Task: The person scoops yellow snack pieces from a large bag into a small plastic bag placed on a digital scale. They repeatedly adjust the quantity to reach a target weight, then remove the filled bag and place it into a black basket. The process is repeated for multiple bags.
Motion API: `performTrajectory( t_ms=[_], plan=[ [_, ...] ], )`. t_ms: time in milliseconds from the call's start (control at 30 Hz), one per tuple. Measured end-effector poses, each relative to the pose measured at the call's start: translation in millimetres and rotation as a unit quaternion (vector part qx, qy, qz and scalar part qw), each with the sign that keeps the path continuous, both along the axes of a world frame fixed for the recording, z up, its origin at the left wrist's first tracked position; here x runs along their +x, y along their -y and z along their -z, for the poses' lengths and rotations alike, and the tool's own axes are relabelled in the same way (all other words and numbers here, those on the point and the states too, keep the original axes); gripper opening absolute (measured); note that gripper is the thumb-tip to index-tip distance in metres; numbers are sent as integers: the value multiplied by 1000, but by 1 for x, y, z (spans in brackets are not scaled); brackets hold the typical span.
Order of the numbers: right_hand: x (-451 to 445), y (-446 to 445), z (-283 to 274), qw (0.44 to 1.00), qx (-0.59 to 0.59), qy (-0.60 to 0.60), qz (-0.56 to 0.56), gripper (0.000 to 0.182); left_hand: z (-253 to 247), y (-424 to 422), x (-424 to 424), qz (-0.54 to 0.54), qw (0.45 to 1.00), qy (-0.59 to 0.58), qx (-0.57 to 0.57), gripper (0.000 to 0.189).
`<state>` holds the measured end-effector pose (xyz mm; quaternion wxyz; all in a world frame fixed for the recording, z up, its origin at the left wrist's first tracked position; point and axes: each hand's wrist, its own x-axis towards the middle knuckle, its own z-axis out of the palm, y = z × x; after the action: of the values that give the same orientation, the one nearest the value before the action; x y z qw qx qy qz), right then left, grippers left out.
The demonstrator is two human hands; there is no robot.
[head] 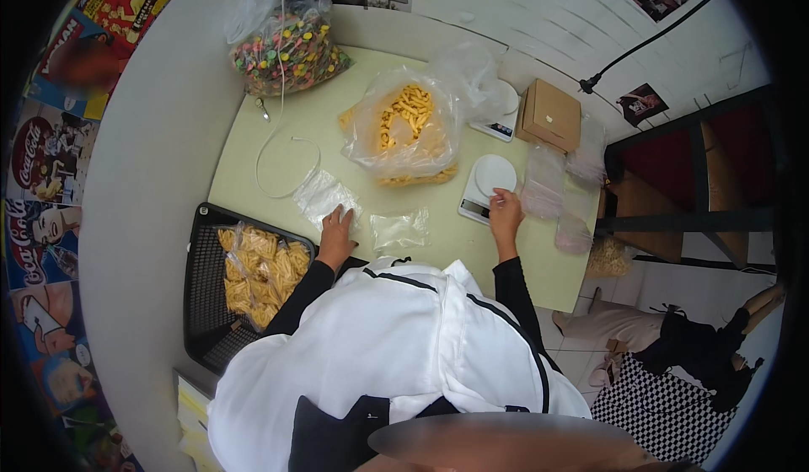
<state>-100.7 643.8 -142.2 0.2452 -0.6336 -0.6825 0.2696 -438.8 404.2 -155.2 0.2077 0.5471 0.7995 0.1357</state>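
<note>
My left hand rests with its fingers apart on the near edge of clear plastic bags lying flat on the pale table. To its right lies another clear plastic bag. My right hand is at the right side of a white digital kitchen scale, its fingers bent together over the edge of the round pan. Whether something thin is between those fingers is too small to tell. Beyond my hands stands a large open plastic bag of yellow stick-shaped snacks.
At left, a black plastic basket holds several packed snack bags. A sack of colourful pieces, a second scale, a cardboard box and plastic bag stacks line the table's far side. A person is at lower right.
</note>
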Motion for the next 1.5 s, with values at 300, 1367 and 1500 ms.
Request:
performTrajectory(
  t_ms=[300,1367,1500],
  plan=[
    [-64,78,3,971,-20,33,-234,20,-3,-7,-11,-130,984,47,113,70],
    [-54,83,-64,910,-158,-308,-228,62,-123,-28,-22,-108,866,445,199,31],
    [-72,96,-90,884,-125,-353,-280,97,-134,-62,36,-2,875,460,152,38]
  ],
)
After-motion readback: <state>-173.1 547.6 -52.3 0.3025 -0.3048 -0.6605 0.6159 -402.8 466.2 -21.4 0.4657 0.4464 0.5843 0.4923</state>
